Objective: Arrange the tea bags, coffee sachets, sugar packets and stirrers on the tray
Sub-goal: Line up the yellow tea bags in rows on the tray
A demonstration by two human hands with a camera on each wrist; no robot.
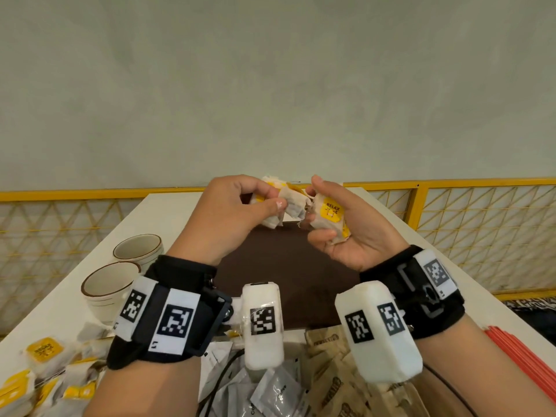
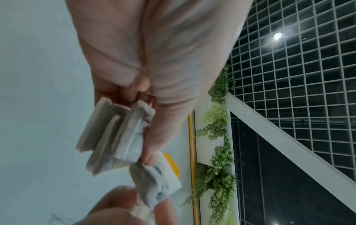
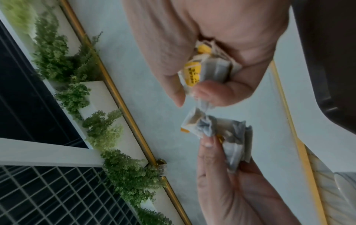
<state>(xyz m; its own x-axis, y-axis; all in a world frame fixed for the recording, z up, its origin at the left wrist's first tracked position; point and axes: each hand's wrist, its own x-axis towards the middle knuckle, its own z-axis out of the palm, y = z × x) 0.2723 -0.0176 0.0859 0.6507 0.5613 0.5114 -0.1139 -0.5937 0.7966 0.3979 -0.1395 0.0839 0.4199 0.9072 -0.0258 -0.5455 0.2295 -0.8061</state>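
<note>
- My left hand (image 1: 233,212) is curled round a clutch of tea bags (image 1: 275,206), thumb pinching them; my right hand (image 1: 346,227) cups a second bunch (image 1: 328,219), the top one showing a yellow "RELAX" tag.
- The hands are raised close together above the far end of the tray (image 1: 285,266), and the two bunches meet or nearly meet between them; I cannot tell whether a string joins them.
- The dark tray lies on the surface (image 1: 150,230) straight under my hands. The part I can see is bare, and my wrists hide its near edge.
- At 7 o'clock more tea bags (image 1: 45,350) lie loose in a heap on the surface.
- At 6 o'clock white packets (image 1: 276,392) are piled up; at 5 o'clock, brown sachets (image 1: 328,344); at 4 o'clock, red stirrers (image 1: 523,359) by the edge. None of these is on the tray.
- At 9 o'clock two cups (image 1: 111,284) stand beside the tray.
- My judgement: I am at the very start. The first tea bags are in hand but not laid down, and every other kind is still to be placed.
</note>
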